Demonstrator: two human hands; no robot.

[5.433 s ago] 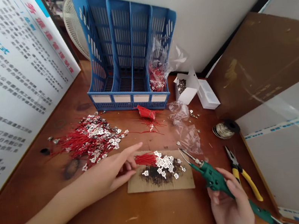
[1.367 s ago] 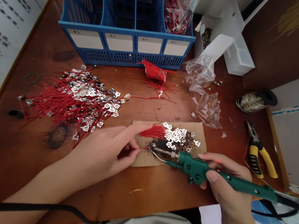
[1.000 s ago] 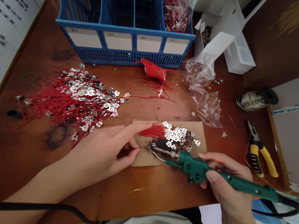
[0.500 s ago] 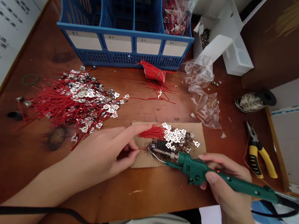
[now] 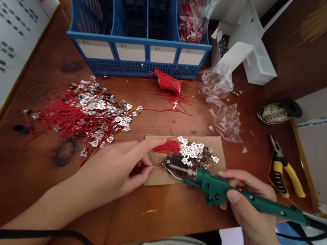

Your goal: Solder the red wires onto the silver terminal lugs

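Note:
My left hand (image 5: 121,167) pinches a thin red wire (image 5: 157,164) between thumb and fingers, its index finger stretched over a bundle of red wires (image 5: 167,147). My right hand (image 5: 249,198) is wrapped round a green soldering iron (image 5: 215,187) with a solder feed guide at its front. The iron's tip and the solder strand meet close to the free end of the pinched wire; whether they touch it I cannot tell. Below them lies a scorched piece of cardboard (image 5: 154,179). Silver metal tabs (image 5: 191,150) sit on it at the ends of the bundled wires.
A large heap of red wires with tabs (image 5: 86,110) lies at left, before a blue divided rack (image 5: 141,65). Around the right side are plastic film (image 5: 225,116), a white box (image 5: 258,62), a solder spool (image 5: 277,111) and yellow-handled pliers (image 5: 281,169). A black cable (image 5: 43,230) crosses my left forearm.
The view has shifted slightly, so the table's things appear a little lower. Both hands keep their holds, and the iron's tip stays near the wire's end.

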